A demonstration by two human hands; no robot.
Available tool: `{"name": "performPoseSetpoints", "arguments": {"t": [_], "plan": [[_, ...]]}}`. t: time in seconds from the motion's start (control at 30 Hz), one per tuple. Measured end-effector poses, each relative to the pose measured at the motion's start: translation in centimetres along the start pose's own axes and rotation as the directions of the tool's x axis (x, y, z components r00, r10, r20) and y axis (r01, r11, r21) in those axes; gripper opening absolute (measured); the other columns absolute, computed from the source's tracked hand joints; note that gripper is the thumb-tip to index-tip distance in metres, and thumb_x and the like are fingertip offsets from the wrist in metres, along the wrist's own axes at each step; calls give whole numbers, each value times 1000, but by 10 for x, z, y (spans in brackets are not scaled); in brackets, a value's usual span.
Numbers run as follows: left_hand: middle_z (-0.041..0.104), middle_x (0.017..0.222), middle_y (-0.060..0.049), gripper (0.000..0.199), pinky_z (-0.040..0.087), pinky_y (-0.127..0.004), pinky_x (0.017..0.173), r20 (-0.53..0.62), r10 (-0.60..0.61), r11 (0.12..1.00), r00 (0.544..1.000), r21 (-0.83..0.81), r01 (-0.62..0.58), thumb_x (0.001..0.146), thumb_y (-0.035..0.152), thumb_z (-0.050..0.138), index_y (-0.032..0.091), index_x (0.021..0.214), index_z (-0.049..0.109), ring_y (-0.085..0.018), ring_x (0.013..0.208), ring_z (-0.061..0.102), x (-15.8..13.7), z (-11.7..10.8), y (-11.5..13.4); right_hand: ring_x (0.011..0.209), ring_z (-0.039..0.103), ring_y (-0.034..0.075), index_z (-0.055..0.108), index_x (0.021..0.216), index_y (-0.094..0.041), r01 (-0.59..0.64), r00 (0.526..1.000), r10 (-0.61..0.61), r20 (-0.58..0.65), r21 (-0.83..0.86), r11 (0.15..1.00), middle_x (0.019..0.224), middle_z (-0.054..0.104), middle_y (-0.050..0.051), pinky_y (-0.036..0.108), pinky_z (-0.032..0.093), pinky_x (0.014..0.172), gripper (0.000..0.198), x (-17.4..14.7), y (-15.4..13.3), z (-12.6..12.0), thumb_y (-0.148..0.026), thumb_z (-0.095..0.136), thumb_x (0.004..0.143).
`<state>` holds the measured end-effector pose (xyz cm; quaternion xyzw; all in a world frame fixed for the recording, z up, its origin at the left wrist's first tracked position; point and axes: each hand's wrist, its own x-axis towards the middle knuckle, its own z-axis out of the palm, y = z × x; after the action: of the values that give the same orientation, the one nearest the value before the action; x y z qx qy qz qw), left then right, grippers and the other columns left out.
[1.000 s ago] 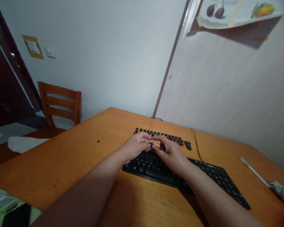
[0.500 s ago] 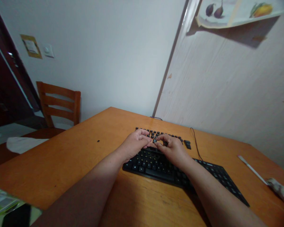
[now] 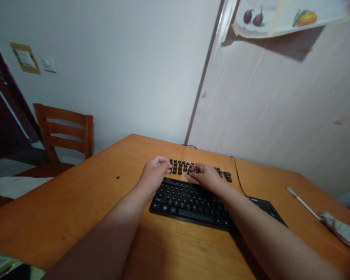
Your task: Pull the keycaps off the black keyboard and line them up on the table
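A black keyboard (image 3: 189, 202) lies on the table below both of my hands. Many of its upper key positions are without caps and show small pale-brown stems. Behind it, loose black keycaps (image 3: 179, 168) stand in rows on the wood. My left hand (image 3: 155, 174) is closed at the left end of these rows, thumb and fingertips together; whatever they hold is hidden. My right hand (image 3: 206, 175) pinches a dark keycap (image 3: 189, 171) at the front of the rows. A thin pale strand shows by its fingertips, too small to name. My right forearm covers part of the keyboard's right side.
A single dark piece (image 3: 118, 177) lies on the table (image 3: 99, 202) to the left. Larger black keycaps (image 3: 228, 177) and a cable (image 3: 237, 175) are at the right. Farther right lie a white stick-like thing (image 3: 303, 203) and a crumpled cloth (image 3: 338, 229). A chair (image 3: 64, 128) stands at left.
My hands have moved apart; the left went left to the end of the keycap rows. The right lowered the keycap from between the hands to the rows. The view turned slightly right.
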<state>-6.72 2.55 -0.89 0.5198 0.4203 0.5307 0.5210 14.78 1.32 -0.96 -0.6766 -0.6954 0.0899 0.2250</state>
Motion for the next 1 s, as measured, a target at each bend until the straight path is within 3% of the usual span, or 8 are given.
{"name": "performPoseSetpoints", "arguments": {"t": [0.37,1.0], "plan": [[68,82,-5,16,46,-24,66,-8,-10,1000,1000,-6,10,75,27,62,15,86,62,-11,65,59,0,1,2,74,62,18,71,82,-23,-26,999,28,32,-47,999,79,70,2,25,39,64,9,18,-4,20,-28,66,75],[68,79,-4,14,46,-24,66,20,1,1000,1000,-17,0,74,27,62,16,83,63,-12,64,58,-2,3,1,74,64,19,73,88,-24,-69,997,72,37,-88,994,77,71,4,26,38,62,14,14,-6,21,-30,64,79]]}}
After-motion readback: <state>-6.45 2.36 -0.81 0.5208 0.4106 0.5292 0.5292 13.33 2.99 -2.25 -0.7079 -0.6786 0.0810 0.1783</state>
